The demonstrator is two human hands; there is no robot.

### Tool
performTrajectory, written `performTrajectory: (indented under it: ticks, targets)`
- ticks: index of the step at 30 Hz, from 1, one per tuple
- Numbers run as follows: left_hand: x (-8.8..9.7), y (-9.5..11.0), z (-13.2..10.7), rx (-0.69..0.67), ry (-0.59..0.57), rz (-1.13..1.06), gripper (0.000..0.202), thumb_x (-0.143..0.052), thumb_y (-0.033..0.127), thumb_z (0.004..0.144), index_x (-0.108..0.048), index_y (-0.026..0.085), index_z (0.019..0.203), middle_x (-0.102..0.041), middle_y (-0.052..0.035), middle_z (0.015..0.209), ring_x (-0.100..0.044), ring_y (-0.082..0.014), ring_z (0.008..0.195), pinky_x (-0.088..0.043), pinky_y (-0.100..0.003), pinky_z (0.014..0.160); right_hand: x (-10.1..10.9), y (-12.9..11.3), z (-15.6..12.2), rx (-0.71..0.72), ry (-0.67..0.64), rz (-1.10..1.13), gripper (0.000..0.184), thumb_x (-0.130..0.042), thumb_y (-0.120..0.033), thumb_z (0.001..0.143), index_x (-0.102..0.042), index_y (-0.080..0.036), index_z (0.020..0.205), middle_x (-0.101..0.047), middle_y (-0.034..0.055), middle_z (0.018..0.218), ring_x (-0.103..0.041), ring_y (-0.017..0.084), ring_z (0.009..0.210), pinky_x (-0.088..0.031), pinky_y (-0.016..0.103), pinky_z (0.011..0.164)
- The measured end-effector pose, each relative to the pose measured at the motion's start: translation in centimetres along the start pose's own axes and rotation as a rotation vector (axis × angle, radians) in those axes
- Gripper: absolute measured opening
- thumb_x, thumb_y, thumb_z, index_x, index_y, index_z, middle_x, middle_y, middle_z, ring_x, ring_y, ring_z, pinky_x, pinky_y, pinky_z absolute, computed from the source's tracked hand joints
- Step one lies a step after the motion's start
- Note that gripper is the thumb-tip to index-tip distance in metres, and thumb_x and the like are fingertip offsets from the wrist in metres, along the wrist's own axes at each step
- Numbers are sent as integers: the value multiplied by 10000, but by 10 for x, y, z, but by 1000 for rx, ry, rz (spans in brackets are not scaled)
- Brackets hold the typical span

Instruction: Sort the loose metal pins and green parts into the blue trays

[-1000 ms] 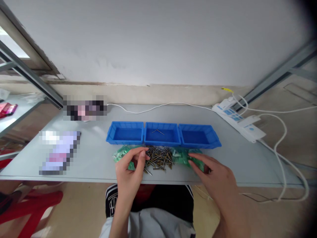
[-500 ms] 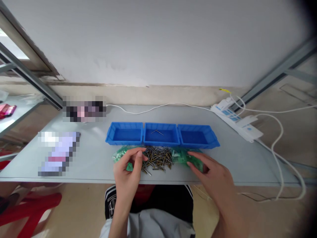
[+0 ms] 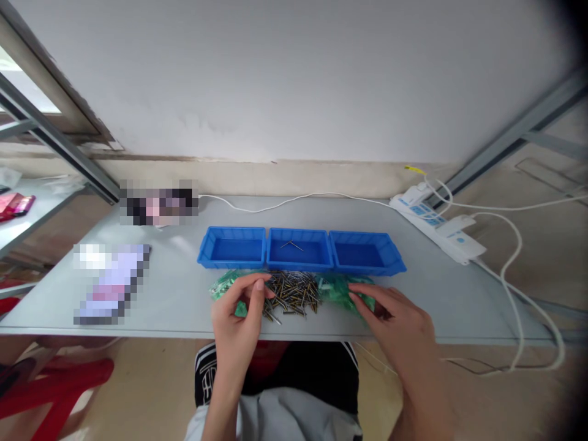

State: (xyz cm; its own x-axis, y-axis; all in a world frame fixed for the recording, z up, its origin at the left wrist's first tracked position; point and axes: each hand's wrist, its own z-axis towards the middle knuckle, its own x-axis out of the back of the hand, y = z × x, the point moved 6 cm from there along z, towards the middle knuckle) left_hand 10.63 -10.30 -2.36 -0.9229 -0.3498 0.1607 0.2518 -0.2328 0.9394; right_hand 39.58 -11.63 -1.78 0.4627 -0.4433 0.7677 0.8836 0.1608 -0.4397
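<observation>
A heap of thin metal pieces, silver and brass-coloured like long screws or bits [image 3: 296, 293], lies on a green plastic bag [image 3: 337, 286] spread on the table. At the heap's left side is my left hand [image 3: 239, 309], thumb and index finger pressed together; anything between them is too small to make out. Over the bag's right part, my right hand [image 3: 397, 315] has its thumb and index finger pinched on the green plastic. Behind the heap stand three blue bins in a row: a left bin [image 3: 233, 264], a middle bin [image 3: 301, 266] holding two thin metal pieces, and a right bin [image 3: 367, 269].
A white power strip [image 3: 434, 223] with cables lies at the right. A white cable [image 3: 257, 211] runs along the back to a blurred dark object [image 3: 160, 205]. A blurred phone-like object [image 3: 114, 285] rests at the left. The table's front edge [image 3: 160, 337] is near me.
My right thumb and index finger have drawn closer together over the green bag. My left hand has barely moved. The view has shifted very slightly.
</observation>
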Motion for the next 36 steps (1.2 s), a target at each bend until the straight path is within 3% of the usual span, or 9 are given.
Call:
performTrajectory:
  ticks: [7, 10, 13, 16, 19, 22, 28, 32, 36]
  targets:
    - [2, 3, -2, 20, 23, 3, 237, -680, 395, 1053, -821, 212, 1006, -780, -16, 738, -674, -154, 624, -538, -260, 628, 15, -13, 1, 10, 134, 64, 213, -658, -369, 1064, -845, -290, 1002, -838, 40, 917, -676, 208, 672, -574, 383, 728]
    - [3, 4, -3, 25, 21, -3, 234, -680, 391, 1057, -821, 213, 1005, -777, -16, 743, -675, -153, 632, -539, -258, 636, 23, -27, -1, -94, 298, 204, 124, -727, -355, 1023, -818, -272, 1006, -812, 47, 910, -635, 187, 654, -566, 367, 710]
    - [-1, 7, -3, -3, -62, -42, 219, -674, 382, 1063, -823, 221, 1051, -802, -28, 808, -666, -142, 633, -539, -245, 623, 14, -44, -4, -278, 448, 489, 144, -795, -380, 965, -763, -241, 949, -778, 38, 845, -675, 175, 653, -555, 310, 620]
    - [-9, 7, -3, 11, -206, -65, 238, -684, 400, 1052, -795, 223, 1166, -811, -49, 928, -646, -142, 642, -549, -253, 623, -22, -71, 0, -425, 330, 870, 199, -798, -409, 955, -696, -238, 946, -692, -32, 692, -610, 128, 483, -499, 251, 472]
    - [-11, 1, -5, 67, -263, -59, 283, -692, 451, 1038, -727, 198, 918, -652, 7, 676, -557, -135, 567, -463, -245, 556, -58, -99, 2, -475, 122, 1159, 241, -797, -415, 940, -630, -246, 905, -639, -66, 645, -587, 117, 443, -507, 238, 444]
    - [-4, -6, -4, 134, -217, -80, 441, -679, 499, 1041, -563, 212, 727, -463, 56, 558, -443, -114, 515, -361, -239, 511, -79, -110, -2, -488, -5, 1291, 258, -786, -410, 953, -594, -247, 895, -621, -79, 653, -568, 100, 438, -494, 223, 444]
    - [7, -8, -1, 142, -204, -94, 468, -638, 537, 1067, -520, 221, 742, -486, 54, 601, -451, -112, 543, -374, -232, 535, -89, -108, -8, -440, -258, 1279, 283, -754, -446, 991, -605, -229, 888, -665, -40, 721, -580, 103, 515, -473, 225, 494]
    - [5, -10, -3, 168, -258, -101, 485, -574, 540, 1104, -502, 222, 745, -494, 45, 627, -461, -116, 566, -396, -231, 556, -87, -106, -5, -411, -257, 1175, 284, -715, -474, 1019, -660, -221, 902, -606, -49, 668, -529, 111, 526, -441, 235, 509]
    - [10, -18, -4, 223, -168, -152, 451, -661, 541, 1058, -559, 211, 768, -442, 68, 597, -406, -101, 533, -352, -229, 529, -87, -105, 0, -412, -238, 1077, 307, -754, -414, 977, -629, -217, 777, -509, -64, 620, -425, 98, 533, -362, 224, 500]
